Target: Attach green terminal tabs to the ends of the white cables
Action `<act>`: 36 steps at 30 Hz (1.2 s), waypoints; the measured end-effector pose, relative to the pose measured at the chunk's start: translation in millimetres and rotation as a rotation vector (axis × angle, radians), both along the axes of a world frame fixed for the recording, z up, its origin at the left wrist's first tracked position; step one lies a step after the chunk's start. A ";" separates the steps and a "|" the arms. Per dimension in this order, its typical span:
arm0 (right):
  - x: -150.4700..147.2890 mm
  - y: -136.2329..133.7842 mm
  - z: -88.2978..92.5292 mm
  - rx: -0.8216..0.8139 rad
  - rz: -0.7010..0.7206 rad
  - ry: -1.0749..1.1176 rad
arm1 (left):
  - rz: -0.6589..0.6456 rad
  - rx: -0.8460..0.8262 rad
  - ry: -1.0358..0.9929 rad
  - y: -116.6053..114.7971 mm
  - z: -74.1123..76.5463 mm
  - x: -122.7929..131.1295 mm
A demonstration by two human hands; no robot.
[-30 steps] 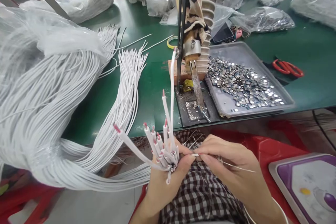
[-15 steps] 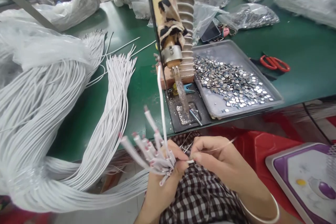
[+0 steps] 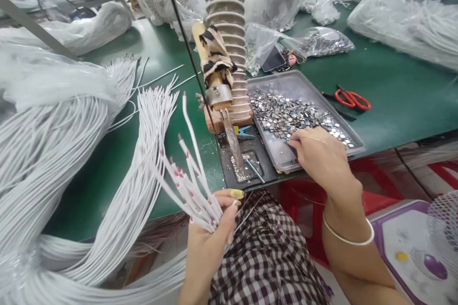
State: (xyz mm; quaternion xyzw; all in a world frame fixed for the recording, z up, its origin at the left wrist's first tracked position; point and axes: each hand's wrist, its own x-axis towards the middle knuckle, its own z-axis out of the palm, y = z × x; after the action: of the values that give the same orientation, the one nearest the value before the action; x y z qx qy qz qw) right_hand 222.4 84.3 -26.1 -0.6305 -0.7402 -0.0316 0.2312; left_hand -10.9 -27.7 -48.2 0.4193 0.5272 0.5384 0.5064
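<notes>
My left hand (image 3: 213, 231) is closed round a bunch of white cables (image 3: 191, 195), whose reddish-marked ends fan out up and left. Its thumb and yellow-tipped index finger press together near a cable end. My right hand (image 3: 324, 159) reaches over the front of a grey tray (image 3: 274, 145), fingers bent together and pointing left. Its fingertips are at the edge of a heap of small shiny metal pieces (image 3: 286, 112); what they pinch is hidden. A thin strand shows across the back of that hand.
A soldering iron (image 3: 232, 138) points down over a black base plate (image 3: 229, 167), beside a ribbed hose (image 3: 225, 14). Red-handled scissors (image 3: 352, 99) lie right of the tray. Long white cable bundles (image 3: 143, 167) cover the left. A purple-and-white fan (image 3: 408, 243) stands lower right.
My right hand has left the cable end by my left hand and moved up and right to the tray. My left hand has shifted slightly left, still holding the cables.
</notes>
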 end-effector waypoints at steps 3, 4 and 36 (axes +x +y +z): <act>-12.1 -13.9 7.8 0.000 0.124 0.093 | 0.011 0.031 0.084 5.7 5.7 0.0; -18.4 -21.4 10.8 -0.014 0.185 0.173 | 0.001 0.033 0.101 7.1 7.7 0.3; -65.7 -83.7 7.0 0.291 0.408 0.623 | -0.067 0.065 0.113 30.5 44.1 7.0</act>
State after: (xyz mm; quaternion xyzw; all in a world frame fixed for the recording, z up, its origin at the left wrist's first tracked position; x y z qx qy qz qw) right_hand 156.7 0.6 -19.1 -0.4106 -0.7326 0.1032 0.5329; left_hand -3.9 2.8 -4.1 0.4826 0.5228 0.5135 0.4797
